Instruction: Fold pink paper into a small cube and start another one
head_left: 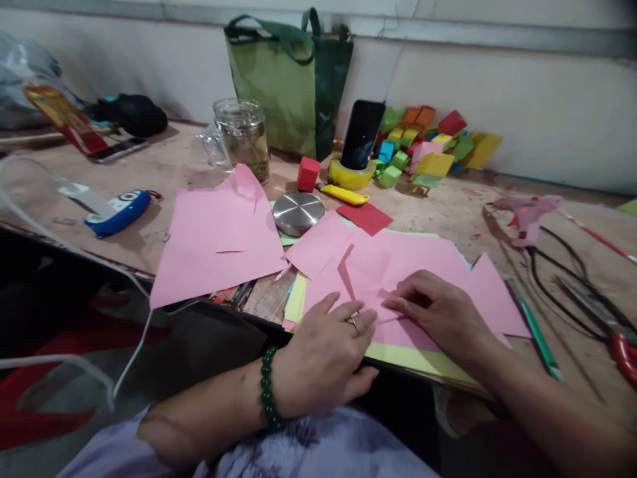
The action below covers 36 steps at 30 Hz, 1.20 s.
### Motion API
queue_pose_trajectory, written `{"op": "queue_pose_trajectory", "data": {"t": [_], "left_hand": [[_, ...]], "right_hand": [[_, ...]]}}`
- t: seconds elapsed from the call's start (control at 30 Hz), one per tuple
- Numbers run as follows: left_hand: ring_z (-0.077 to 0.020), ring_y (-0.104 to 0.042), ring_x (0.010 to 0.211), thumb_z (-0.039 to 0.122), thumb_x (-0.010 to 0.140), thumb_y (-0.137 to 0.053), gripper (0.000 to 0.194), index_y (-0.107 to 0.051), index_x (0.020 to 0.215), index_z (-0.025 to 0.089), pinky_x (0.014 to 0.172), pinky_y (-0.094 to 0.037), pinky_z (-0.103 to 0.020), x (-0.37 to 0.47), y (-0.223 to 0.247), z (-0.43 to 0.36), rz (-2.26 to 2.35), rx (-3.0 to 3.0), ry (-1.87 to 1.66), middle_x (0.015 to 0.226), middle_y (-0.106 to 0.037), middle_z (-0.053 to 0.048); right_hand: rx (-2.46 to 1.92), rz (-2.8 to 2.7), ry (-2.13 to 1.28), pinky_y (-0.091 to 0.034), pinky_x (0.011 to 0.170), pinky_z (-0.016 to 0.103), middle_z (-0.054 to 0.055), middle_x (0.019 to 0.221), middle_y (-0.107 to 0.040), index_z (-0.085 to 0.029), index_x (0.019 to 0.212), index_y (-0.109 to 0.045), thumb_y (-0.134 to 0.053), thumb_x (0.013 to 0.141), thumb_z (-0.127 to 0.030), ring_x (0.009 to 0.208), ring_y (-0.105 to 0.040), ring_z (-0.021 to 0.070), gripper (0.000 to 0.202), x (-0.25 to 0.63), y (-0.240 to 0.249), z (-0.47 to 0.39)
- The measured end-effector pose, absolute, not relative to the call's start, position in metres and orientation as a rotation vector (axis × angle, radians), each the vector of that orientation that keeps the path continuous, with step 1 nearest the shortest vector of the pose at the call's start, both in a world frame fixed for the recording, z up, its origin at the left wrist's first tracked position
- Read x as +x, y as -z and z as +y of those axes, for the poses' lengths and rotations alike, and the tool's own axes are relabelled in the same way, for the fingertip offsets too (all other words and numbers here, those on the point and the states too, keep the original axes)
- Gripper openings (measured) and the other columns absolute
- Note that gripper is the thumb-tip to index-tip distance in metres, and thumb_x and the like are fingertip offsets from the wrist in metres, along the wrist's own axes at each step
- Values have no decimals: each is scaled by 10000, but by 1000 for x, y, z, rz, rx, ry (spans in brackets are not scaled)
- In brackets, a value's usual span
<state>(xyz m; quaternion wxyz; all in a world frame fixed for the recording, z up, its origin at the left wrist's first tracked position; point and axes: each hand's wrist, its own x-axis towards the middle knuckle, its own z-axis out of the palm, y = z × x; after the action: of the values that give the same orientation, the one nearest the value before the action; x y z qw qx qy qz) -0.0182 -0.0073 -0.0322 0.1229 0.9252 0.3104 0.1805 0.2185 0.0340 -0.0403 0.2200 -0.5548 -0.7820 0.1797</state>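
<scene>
A creased piece of pink paper [365, 262] with a raised fold lies before me on a stack of pink and yellow sheets. My left hand [331, 342], wearing a ring and a green bead bracelet, rests at the near edge with its fingers stretched over the paper. From the right, my right hand [438, 312] pinches the creased pink paper between thumb and forefinger. Another small pink piece [318, 245] is just beyond, beside a round metal disc [298, 212]. A larger pink sheet [219, 239] lies to the left, overhanging the table edge.
Several coloured paper boxes [418, 146] are piled behind a phone [363, 133] propped in a tape roll [351, 174]. A glass mug [243, 143] and green bag [288, 86] stand at the back. Rightward lie a glue gun [530, 216], green cutter [535, 332] and scissors [622, 348].
</scene>
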Motion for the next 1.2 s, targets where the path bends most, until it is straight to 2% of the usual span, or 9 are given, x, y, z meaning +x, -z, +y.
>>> {"op": "queue_pose_trajectory", "data": {"t": [0.17,0.27,0.33,0.4,0.63,0.77,0.97,1.2], "left_hand": [[-270,-535,1160,358,816,-576,441,-575,1170,94,990,-393,-396,-18,34,-4,867,2635,-582,1250,-616,-105],[-273,-544,1144,355,816,-572,423,-584,1152,99,970,-403,-396,-18,33,-3,853,2637,-586,1224,-627,-112],[-274,-545,1138,364,817,-573,413,-592,1140,107,974,-396,-406,-18,32,-2,853,2642,-577,1215,-630,-111],[-271,-542,1136,373,815,-574,406,-602,1123,110,980,-387,-409,-18,32,-2,855,2648,-564,1210,-631,-108],[-255,-534,1143,397,822,-564,427,-607,1136,111,1017,-345,-420,-18,31,0,862,2658,-541,1191,-643,-93],[-251,-542,1137,394,817,-568,424,-606,1133,114,1026,-337,-426,-19,31,0,860,2657,-545,1204,-638,-89],[-260,-529,1171,397,814,-572,444,-588,1161,120,1065,-300,-442,-20,34,-1,857,2654,-558,1232,-629,-84],[-262,-542,1165,381,791,-608,430,-596,1145,137,1085,-286,-448,-21,33,-2,859,2632,-576,1234,-633,-81]], "right_hand": [[-1553,-2155,-527,-444,603,296,40,795,-628,-213,725,-614,-621,802,-540,686,-568,169,336,220,41,36],[-1557,-2127,-432,-453,573,294,48,814,-631,-204,824,-633,-658,780,-517,655,-561,164,318,217,37,34],[-1465,-2178,-339,-471,626,312,60,829,-639,-207,871,-656,-638,817,-453,707,-579,180,252,212,30,30],[-1350,-2278,-332,-473,695,338,67,813,-648,-218,838,-685,-590,859,-386,770,-591,199,194,205,22,24],[-1533,-2243,-916,-438,593,274,30,728,-620,-187,762,-670,-622,800,-424,660,-572,157,245,193,14,25],[-1615,-2315,-932,-398,568,259,6,691,-582,-184,692,-609,-591,786,-366,623,-536,139,205,194,11,34],[-1793,-2375,-893,-359,542,264,1,620,-533,-186,599,-543,-596,715,-412,582,-471,136,260,202,-1,42],[-1905,-2181,-1209,-364,519,262,-5,536,-558,-184,560,-581,-610,687,-459,536,-483,138,304,241,0,47]]}}
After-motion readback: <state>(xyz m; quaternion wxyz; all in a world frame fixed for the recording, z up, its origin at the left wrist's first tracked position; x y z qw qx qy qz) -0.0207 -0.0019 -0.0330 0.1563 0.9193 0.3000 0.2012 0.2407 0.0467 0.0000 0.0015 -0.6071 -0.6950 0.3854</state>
